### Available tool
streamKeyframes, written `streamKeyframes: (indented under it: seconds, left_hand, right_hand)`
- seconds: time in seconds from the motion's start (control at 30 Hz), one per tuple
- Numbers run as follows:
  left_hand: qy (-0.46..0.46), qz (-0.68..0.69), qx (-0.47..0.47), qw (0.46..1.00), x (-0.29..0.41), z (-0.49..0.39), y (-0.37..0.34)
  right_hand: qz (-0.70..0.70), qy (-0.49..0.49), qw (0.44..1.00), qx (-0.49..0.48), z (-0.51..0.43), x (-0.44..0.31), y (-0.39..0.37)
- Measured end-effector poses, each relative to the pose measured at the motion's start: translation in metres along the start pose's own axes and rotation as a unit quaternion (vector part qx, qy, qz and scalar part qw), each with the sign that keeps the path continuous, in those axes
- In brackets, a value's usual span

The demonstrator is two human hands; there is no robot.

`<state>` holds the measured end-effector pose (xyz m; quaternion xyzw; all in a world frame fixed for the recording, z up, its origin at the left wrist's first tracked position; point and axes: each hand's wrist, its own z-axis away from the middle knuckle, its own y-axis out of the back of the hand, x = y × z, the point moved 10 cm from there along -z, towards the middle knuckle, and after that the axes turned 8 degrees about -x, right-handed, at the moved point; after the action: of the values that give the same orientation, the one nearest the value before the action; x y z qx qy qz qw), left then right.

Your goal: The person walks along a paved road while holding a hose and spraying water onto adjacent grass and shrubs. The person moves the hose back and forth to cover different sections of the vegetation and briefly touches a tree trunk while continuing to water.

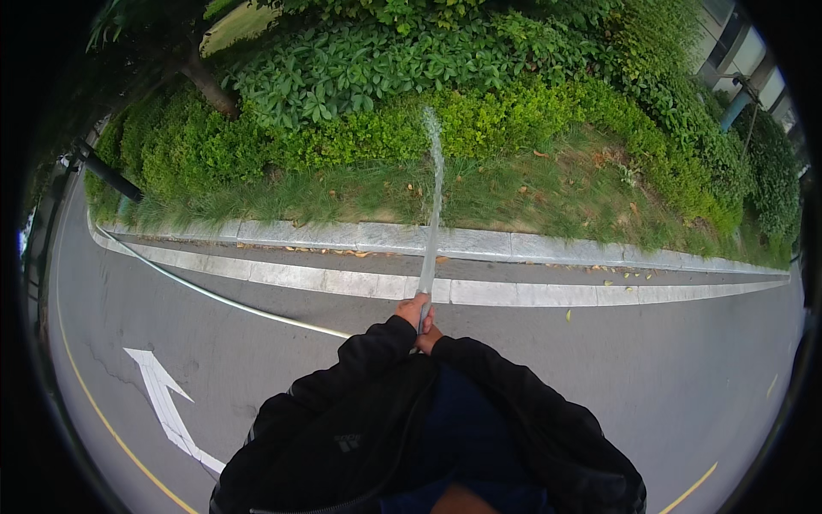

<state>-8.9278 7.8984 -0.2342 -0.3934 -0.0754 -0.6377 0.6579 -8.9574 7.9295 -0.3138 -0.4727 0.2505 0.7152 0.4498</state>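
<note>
Before my chest, my left hand [411,311] is closed around the end of a pale water hose [424,315]. My right hand [428,339] grips the hose just behind it, close to my jacket. A stream of water [437,186] shoots from the hose end, over the kerb and grass, towards a low green hedge [507,122]. The hose's long run [237,304] lies on the asphalt and curves from the far left to behind my left sleeve. Where it passes behind my arm and jacket it is hidden.
A stone kerb [437,241] edges the grass strip [385,193], with a white band [481,292] on the road beside it. Fallen leaves lie by the kerb. A dark post [109,172] and tree trunk [209,83] stand left. A painted arrow [164,405] marks the road.
</note>
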Motion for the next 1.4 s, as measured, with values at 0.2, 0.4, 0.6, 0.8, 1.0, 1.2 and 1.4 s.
streamKeyframes:
  seconds: [0.2,0.4,0.6,0.8,1.0,1.2,1.4]
  left_hand:
    - [0.037,-0.096,-0.054,0.993,0.002,-0.007,-0.029]
    - [0.055,-0.163,-0.08,0.982,-0.001,-0.015,-0.059]
    - [0.066,-0.148,-0.098,0.982,-0.008,-0.023,-0.076]
    - [0.069,-0.131,-0.086,0.985,-0.01,-0.027,-0.07]
    - [0.04,-0.106,-0.092,0.989,-0.012,-0.035,-0.058]
    - [0.023,-0.027,-0.058,0.998,-0.017,-0.039,-0.032]
    - [0.034,-0.118,-0.096,0.988,-0.006,-0.029,-0.049]
  right_hand:
    - [-0.071,0.03,0.996,0.045,0.02,-0.017,0.015]
    - [-0.08,0.054,0.987,0.131,0.039,-0.02,0.04]
    - [-0.087,0.009,0.985,0.147,0.041,0.001,0.052]
    - [-0.055,-0.053,0.984,0.164,0.049,-0.004,0.055]
    - [-0.034,-0.174,0.97,0.164,0.054,0.009,0.051]
    - [-0.021,-0.139,0.982,0.124,0.044,0.0,0.039]
    - [-0.042,-0.127,0.987,0.094,0.052,-0.023,0.038]
